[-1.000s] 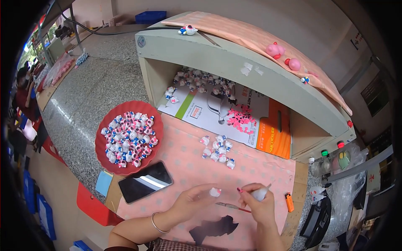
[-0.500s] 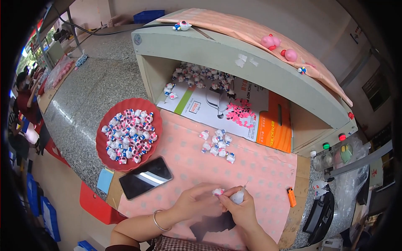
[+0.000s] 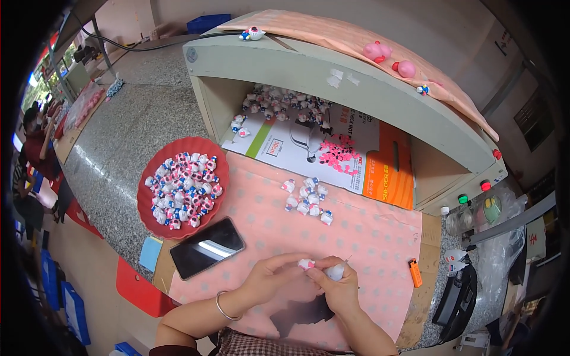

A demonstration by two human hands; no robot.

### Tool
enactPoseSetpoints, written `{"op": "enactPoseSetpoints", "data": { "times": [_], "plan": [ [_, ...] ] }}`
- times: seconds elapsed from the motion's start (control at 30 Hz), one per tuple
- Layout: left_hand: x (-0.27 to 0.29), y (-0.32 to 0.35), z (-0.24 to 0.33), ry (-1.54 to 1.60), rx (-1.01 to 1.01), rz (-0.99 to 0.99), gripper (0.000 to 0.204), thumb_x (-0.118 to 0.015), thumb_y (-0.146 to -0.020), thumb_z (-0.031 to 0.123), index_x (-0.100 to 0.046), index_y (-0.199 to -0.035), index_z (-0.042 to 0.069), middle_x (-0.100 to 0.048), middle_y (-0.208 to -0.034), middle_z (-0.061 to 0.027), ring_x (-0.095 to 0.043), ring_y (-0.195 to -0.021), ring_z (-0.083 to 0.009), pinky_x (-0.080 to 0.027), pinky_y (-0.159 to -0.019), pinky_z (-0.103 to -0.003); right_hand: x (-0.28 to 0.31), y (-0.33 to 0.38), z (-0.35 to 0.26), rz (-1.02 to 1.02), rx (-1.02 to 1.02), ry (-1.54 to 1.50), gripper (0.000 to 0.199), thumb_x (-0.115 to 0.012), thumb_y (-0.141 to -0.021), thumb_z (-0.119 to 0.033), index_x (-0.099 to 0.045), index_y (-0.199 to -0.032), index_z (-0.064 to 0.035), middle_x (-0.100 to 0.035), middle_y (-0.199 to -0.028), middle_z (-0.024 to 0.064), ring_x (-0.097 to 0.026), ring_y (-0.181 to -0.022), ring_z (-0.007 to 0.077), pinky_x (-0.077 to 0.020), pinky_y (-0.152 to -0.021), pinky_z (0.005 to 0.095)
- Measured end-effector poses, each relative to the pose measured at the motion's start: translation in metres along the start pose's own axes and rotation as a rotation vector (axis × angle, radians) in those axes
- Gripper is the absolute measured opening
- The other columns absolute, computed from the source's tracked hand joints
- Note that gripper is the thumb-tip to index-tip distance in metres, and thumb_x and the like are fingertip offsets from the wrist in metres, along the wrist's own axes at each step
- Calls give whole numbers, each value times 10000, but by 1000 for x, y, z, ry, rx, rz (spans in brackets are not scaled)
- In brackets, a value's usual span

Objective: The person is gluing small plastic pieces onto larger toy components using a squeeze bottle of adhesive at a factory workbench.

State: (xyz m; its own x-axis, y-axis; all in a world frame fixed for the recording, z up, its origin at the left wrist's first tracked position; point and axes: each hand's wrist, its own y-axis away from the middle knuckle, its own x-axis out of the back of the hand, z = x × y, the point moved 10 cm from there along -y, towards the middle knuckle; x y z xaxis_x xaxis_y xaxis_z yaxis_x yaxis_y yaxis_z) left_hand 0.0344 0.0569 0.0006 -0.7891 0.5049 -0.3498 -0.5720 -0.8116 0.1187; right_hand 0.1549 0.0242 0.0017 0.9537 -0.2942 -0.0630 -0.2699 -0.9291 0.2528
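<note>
Hands (image 3: pixel 266 280) (image 3: pixel 342 293), two, meet at one white figurine (image 3: pixel 306 264), left pinching it, right gripping one bottle (image 3: pixel 336 273), one phone (image 3: pixel 208 248) lying leftward.

Along its near edge the worktop (image 3: pixel 172 110) is covered by cardboard (image 3: pixel 426 261) and pink cloth (image 3: pixel 374 249); a cabinet (image 3: pixel 297 65) is set behind, a bowl (image 3: pixel 144 193) by the left edge, a black case (image 3: pixel 456 305) at right.

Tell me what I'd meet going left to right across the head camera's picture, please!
Red bowl of little figures → left hand → small white-and-pink figure held between the hands → right hand → orange lighter → black bag.
</note>
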Motion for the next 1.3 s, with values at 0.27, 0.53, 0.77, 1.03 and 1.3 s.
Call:
{"op": "enactPoseSetpoints", "data": {
  "times": [0.27, 0.53, 0.77, 1.03, 1.3],
  "plan": [
    [-8, 0, -11, 149, 112, -12, 268, -489, -856, 69, -530, -1119, 39, -558, -1072, -62, -510, -991, -129, -411, -861, -272, 4, 7, -11, -44, 75, 140, 142, -623, -747, -11, -555, -872, -20, -552, -706, 2, -478, -552, 34, -389, -466, 173],
    [-1, -12, -14, 144, 115, -14, 273, -492, -853, 70, -526, -1122, 33, -567, -1063, -62, -509, -992, -127, -404, -867, -271, 1, -8, -3, -29, 87, 210, 124, -623, -741, -4, -549, -836, -30, -543, -710, -6, -465, -575, 27, -372, -481, 171],
    [8, -14, -15, 116, 106, -6, 278, -491, -853, 69, -521, -1126, 26, -573, -1056, -54, -510, -991, -122, -402, -870, -267, -5, -14, -3, -42, 136, 218, 124, -631, -733, -1, -547, -819, -32, -531, -706, -5, -462, -575, 29, -370, -481, 172],
    [5, -1, -7, 135, 111, -5, 287, -493, -854, 64, -500, -1134, 2, -554, -1052, -70, -516, -992, -150, -427, -882, -300, -10, -3, -2, -48, 113, 205, 126, -630, -731, 5, -543, -812, -37, -527, -709, -3, -470, -557, 38, -378, -460, 180],
    [23, 9, 15, 328, 12, 216, 319, -488, -860, 92, -463, -1167, 10, -535, -1095, -87, -507, -1012, -155, -398, -903, -289, -18, 7, -15, -66, 146, 196, 226, -566, -775, 1, -482, -983, -17, -521, -763, 38, -492, -603, 73, -413, -482, 194]
  ]
}}
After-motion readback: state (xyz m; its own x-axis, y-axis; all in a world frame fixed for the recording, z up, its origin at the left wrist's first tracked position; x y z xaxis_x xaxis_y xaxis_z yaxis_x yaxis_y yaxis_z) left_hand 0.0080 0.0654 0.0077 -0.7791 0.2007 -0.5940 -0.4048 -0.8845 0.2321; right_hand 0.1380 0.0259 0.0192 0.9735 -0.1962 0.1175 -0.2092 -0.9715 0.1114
